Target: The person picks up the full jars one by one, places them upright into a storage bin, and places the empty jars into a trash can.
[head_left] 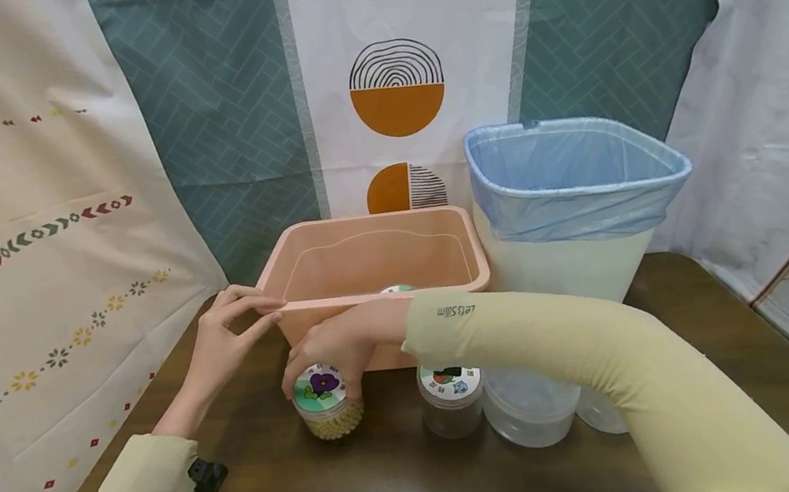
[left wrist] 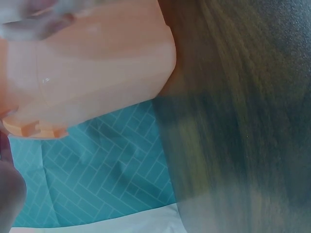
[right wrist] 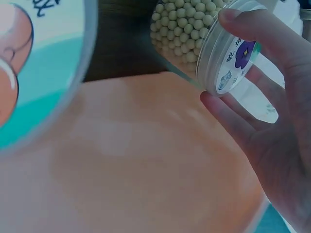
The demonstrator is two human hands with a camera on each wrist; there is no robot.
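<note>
At the left front corner of a peach plastic bin (head_left: pixel 379 295), my left hand (head_left: pixel 221 337) pinches the rim between thumb and fingers. My right hand (head_left: pixel 332 340) grips a clear jar of pale round beads (head_left: pixel 332 423) by its lid, in front of the bin. That lid (right wrist: pixel 238 65) carries a purple flower picture. The jar appears to stand on the table, slightly tilted in the head view. Inside the bin, part of another round lid (head_left: pixel 396 288) shows; the bin's front wall hides the rest.
Right of the held jar stands a jar with a picture lid (head_left: pixel 450 381), then a wider clear tub (head_left: pixel 531 412) and another clear container (head_left: pixel 601 412), partly behind my right sleeve. A white waste bin with a blue liner (head_left: pixel 572 213) stands at the back right. Curtains hang behind.
</note>
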